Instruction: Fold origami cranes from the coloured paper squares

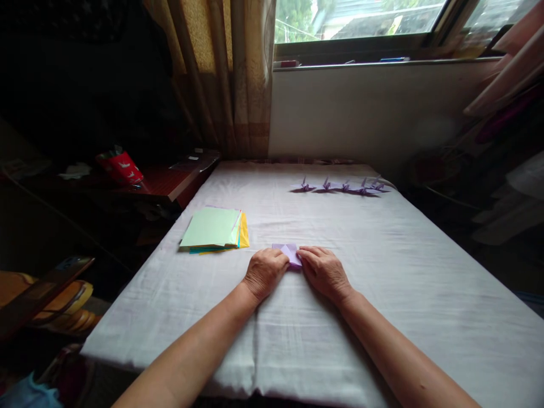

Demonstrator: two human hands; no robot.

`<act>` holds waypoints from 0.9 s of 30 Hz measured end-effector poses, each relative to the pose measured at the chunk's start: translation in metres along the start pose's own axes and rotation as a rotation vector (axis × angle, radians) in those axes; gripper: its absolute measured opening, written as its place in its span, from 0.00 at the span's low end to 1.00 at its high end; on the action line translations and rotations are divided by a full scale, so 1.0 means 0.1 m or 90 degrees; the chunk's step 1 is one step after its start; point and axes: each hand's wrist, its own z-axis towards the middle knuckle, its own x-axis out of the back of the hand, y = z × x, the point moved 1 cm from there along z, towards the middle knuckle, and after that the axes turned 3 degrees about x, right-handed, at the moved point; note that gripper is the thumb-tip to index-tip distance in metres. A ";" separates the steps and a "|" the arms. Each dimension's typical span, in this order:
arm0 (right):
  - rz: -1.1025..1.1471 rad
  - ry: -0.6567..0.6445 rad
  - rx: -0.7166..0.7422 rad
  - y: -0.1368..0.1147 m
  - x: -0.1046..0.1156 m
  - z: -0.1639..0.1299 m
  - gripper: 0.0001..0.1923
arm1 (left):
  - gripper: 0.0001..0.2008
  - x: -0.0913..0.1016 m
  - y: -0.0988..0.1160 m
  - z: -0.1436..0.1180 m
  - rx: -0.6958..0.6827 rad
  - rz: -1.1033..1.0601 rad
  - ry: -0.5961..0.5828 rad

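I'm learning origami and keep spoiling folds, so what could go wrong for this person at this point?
1. Both the left hand and right hand press the small purple paper on a soft white cloth; the cloth may give, leaving a weak or crooked crease.
2. The hands cover most of the paper, so edges could slip out of line unseen.
3. The stack of coloured paper lies close to the table's left edge and could be knocked off.

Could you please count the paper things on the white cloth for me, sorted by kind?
Folded purple cranes: 5, in a row at the far side
Stack of coloured sheets: 1
Purple piece being folded: 1, pressed under the left hand and right hand
Total: 7
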 end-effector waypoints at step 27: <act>0.028 0.023 0.053 -0.21 0.13 -0.06 0.09 | 0.04 0.18 -0.08 0.26 0.295 -0.218 -0.090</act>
